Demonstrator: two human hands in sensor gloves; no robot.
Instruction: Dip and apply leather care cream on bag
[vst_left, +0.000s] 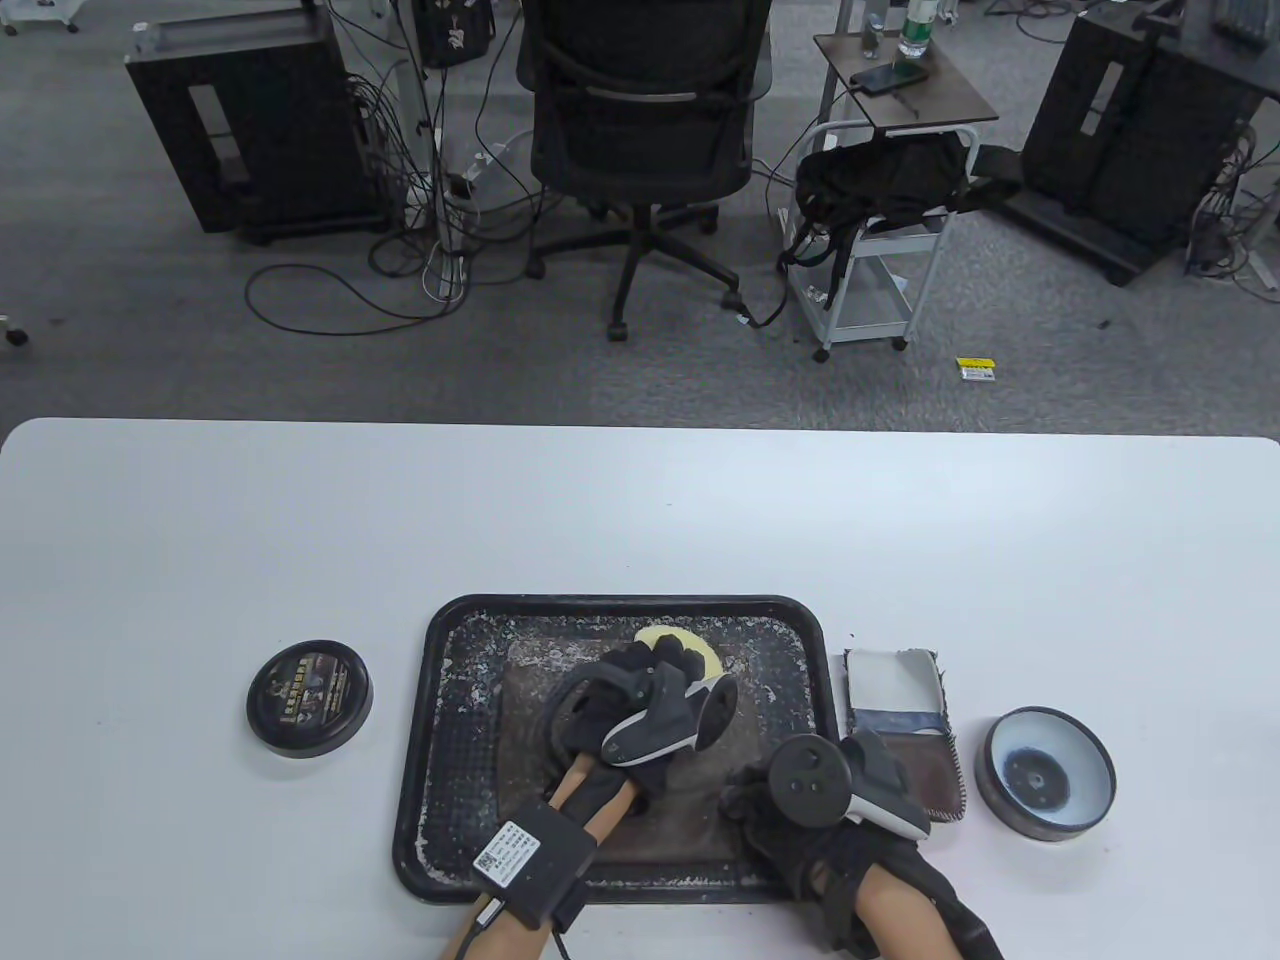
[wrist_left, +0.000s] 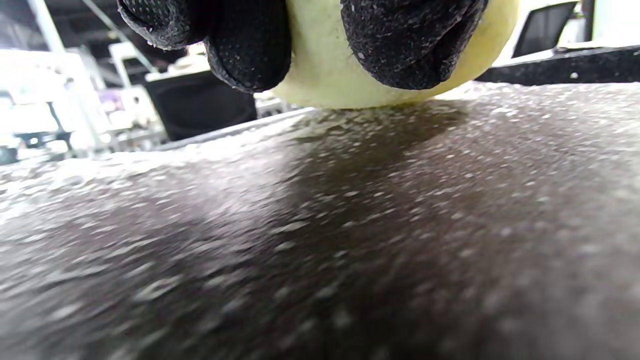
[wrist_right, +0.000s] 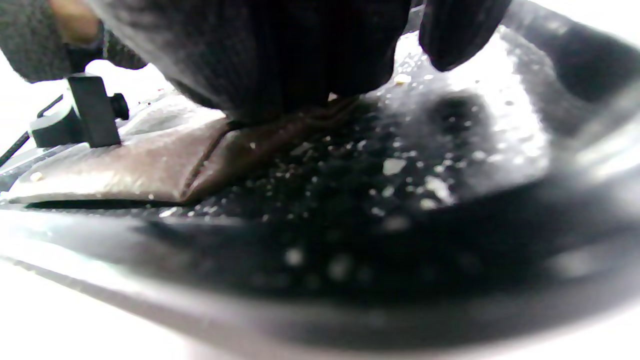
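A dark brown leather bag lies flat in a black tray at the table's front centre. My left hand grips a pale yellow sponge and presses it on the bag's far right part. In the left wrist view my fingers curl over the sponge, which touches the speckled leather. My right hand rests on the bag's near right corner. In the right wrist view its fingers press down on the leather edge above the tray floor.
An open tin with bluish-white cream stands at the right. Its black lid lies left of the tray. A small brown and white pouch lies between the tray and the tin. White flecks cover the tray.
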